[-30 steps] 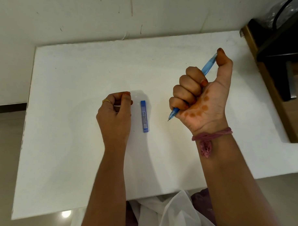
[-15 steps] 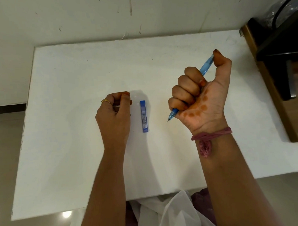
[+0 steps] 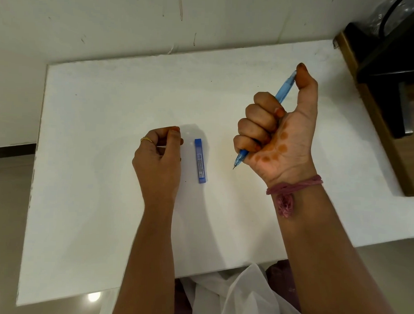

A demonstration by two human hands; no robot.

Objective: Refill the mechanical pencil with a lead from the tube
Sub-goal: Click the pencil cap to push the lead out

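Note:
My right hand point(image 3: 279, 133) is raised above the white table point(image 3: 106, 200) in a fist around a light blue mechanical pencil point(image 3: 284, 89). Its thumb presses on the pencil's top end, and the tip points down and left with a short dark lead showing. The blue lead tube point(image 3: 199, 160) lies flat on the table between my hands, running lengthwise away from me. My left hand point(image 3: 157, 159) rests on the table just left of the tube, fingers curled closed; I cannot see anything in it.
A dark appliance on a wooden stand point(image 3: 392, 69) sits at the table's right, beyond its edge. A pale wall point(image 3: 135, 20) runs behind the table. White cloth point(image 3: 231, 296) lies over my lap at the near edge.
My right thumb has pushed down on the pencil's top end and a bit of lead now sticks out of the tip. My left hand and the tube have stayed put.

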